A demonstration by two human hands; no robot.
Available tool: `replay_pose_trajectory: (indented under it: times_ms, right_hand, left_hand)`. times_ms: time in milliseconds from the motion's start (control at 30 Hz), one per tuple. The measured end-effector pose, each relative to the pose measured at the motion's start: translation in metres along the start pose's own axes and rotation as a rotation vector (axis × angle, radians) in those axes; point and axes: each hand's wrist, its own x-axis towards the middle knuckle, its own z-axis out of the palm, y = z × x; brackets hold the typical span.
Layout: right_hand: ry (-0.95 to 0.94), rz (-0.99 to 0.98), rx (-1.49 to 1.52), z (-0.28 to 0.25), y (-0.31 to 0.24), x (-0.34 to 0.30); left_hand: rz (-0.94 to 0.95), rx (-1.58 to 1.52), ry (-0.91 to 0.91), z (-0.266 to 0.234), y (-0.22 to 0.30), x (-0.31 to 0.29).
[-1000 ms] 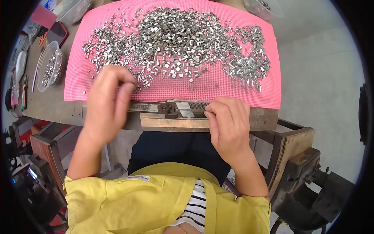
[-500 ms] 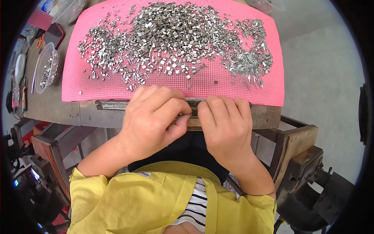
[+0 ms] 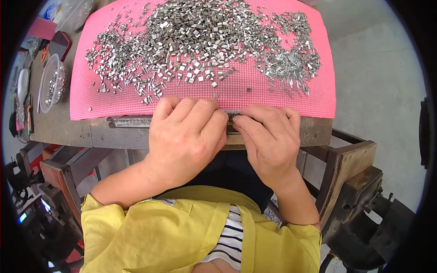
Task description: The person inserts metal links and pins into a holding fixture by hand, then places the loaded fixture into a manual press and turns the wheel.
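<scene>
Two hands at the jig, close together, backs up. Left hand (image 3: pixel 186 132): fingers curled over the jig, fingertips mostly hidden; can't tell if that grip is pinching a part or just pressing. Right hand (image 3: pixel 273 136): thumb and index come together at the jig's dark section, other fingers bent; can't tell whether anything sits in that grip either. Jig (image 3: pixel 134 121) is a long dark metal bar along the near edge of the worktop (image 3: pixel 59 129); its left end sticks out past the left hand, a short bit shows between the hands, the rest is covered. Wood strip (image 3: pixel 234 141) on its near side, visible in the gap. Just beyond the jig: pink mat (image 3: pixel 109 107), textured. On it, a big heap of small silver blocks (image 3: pixel 195 32), densest at far middle, thinning toward the left and toward the jig; a few strays lie near the hands. Thin pins (image 3: pixel 289 68) bunched at the mat's right. Left of mat: clear tub (image 3: pixel 47 75) tilted, silver bits inside; beyond it a dark red-edged case (image 3: pixel 59 44), orange scissors (image 3: pixel 44 52), and another clear tub (image 3: pixel 75 13) at the far left corner. Grey floor (image 3: pixel 378 77) on the right.
</scene>
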Motion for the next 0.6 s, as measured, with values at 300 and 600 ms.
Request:
replay_pose_trajectory:
  times_ms: [300,600]
  right_hand:
    - [0.007,0.074,0.104,-0.002,0.003,-0.003]
    - [0.030,0.098,0.164,0.001,0.006,-0.004]
  left_hand:
    - [-0.031,-0.194,0.076,-0.003,-0.013,-0.006]
    - [-0.047,-0.236,-0.018,-0.007,-0.015,-0.003]
